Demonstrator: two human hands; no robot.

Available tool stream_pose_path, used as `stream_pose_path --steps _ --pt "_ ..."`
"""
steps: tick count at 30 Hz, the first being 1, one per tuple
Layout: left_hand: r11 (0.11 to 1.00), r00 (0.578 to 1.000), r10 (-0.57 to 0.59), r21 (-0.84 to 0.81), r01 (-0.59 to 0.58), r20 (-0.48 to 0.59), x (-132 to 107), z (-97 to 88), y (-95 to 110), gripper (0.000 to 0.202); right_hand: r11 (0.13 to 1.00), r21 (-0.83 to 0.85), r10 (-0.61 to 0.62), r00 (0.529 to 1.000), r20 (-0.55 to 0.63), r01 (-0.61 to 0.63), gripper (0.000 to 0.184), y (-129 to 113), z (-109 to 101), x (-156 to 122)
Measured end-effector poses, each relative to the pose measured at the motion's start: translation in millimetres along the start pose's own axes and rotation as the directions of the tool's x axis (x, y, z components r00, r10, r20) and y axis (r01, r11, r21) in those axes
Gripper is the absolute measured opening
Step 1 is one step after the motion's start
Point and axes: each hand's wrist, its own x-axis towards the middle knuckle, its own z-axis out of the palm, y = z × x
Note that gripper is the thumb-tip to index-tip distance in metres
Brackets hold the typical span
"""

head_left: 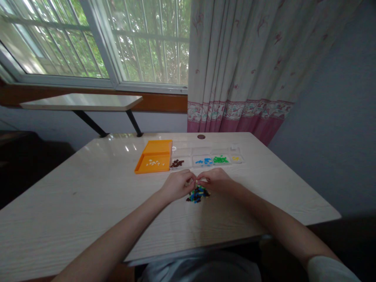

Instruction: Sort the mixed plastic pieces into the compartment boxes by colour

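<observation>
My left hand (177,185) and my right hand (214,181) meet fingertip to fingertip just above a small heap of mixed tiny pieces (197,195), blue, green, dark and yellow, lying on the pale wooden table (88,196). Both hands are closed in a pinch around a tiny pale piece held between them, too small to name. Beyond the hands stands a row of clear trays: dark brown pieces (177,163), blue pieces (205,161), green pieces (221,159), yellow pieces (235,158).
An orange box (154,156) with its lid open holds a few white pieces at the back left of the trays. A cable hole (201,136) sits near the table's far edge. Window, curtain and a narrow shelf stand behind.
</observation>
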Motion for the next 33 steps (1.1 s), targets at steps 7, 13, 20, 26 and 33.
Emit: stream_pose_path --steps 7,13,20,26,33 --pt "0.995 0.994 -0.014 -0.104 0.002 -0.11 1.2 -2.4 0.1 0.013 0.999 -0.023 -0.027 0.993 -0.118 0.025 0.022 0.3 -1.5 -0.1" --pt "0.986 0.988 -0.023 -0.165 -0.003 -0.151 2.9 -1.7 0.6 0.011 0.998 -0.027 -0.052 0.984 -0.173 0.048 0.023 2.2 0.6 -0.1" --pt "0.976 0.981 -0.04 -0.219 -0.003 -0.189 3.2 -2.8 -0.3 0.011 0.995 0.079 0.061 0.994 -0.093 -0.054 0.023 2.7 -0.9 1.1" --pt "0.963 0.901 -0.165 -0.263 0.059 -0.401 4.4 -9.5 -3.3 0.014 0.952 0.272 0.092 0.978 0.188 -0.142 0.021 16.8 -2.9 1.3" --pt "0.969 0.832 -0.182 -0.238 0.062 -0.524 0.7 -14.6 2.2 0.016 0.919 0.368 0.02 0.95 0.311 -0.139 0.023 18.5 -7.8 1.0"
